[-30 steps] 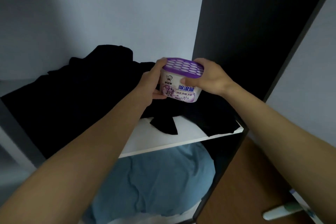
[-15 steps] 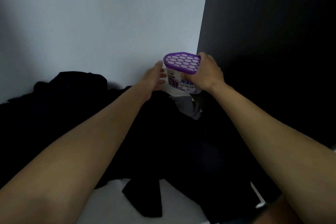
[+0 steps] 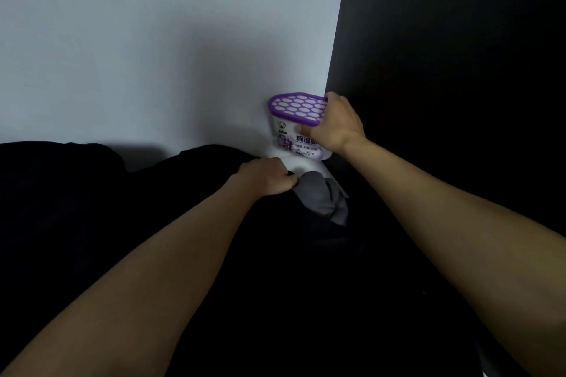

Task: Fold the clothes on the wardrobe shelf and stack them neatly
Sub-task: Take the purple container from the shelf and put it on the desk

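1. right hand (image 3: 337, 127) wraps a purple-lidded tub (image 3: 292, 107) at the back corner of the shelf (image 3: 301, 166).
2. left hand (image 3: 266, 176) bunches black clothes (image 3: 122, 223) heaped across it.
3. likely soft, light, floppy; lift by seams.

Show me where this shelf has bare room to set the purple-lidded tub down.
Only one bare patch shows: the white shelf in the back right corner, under the tub, bordered by the left hand, the grey cloth and the dark side panel. Everywhere else black clothes cover it.
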A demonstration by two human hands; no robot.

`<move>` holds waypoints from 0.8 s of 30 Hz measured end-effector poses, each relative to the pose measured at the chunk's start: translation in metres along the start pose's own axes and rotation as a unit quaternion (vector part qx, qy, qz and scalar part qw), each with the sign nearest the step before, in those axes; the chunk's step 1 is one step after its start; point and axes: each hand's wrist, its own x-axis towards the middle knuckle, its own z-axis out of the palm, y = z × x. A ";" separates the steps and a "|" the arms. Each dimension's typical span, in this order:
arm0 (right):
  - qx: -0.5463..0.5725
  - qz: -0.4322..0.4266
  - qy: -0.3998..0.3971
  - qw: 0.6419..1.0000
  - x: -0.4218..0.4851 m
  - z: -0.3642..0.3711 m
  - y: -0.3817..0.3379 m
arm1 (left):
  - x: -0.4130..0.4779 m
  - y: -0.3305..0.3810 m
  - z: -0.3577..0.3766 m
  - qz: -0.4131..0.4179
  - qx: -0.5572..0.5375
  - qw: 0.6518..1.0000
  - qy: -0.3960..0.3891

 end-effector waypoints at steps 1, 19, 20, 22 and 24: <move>-0.001 0.007 -0.011 1.000 0.003 0.005 0.000 | 0.002 -0.003 0.002 -0.005 0.011 1.000 0.004; -0.155 -0.033 -0.087 0.984 0.007 0.045 0.016 | 0.037 -0.039 0.033 0.048 -0.387 0.914 0.117; -0.174 -0.053 -0.078 0.980 0.007 0.045 0.014 | 0.036 -0.038 0.033 0.056 -0.391 0.911 0.114; -0.191 -0.086 -0.071 0.975 0.010 0.044 0.012 | 0.034 -0.037 0.032 0.079 -0.402 0.906 0.107; -0.167 -0.078 -0.097 0.978 0.014 0.042 0.011 | 0.033 -0.037 0.033 0.087 -0.400 0.907 0.096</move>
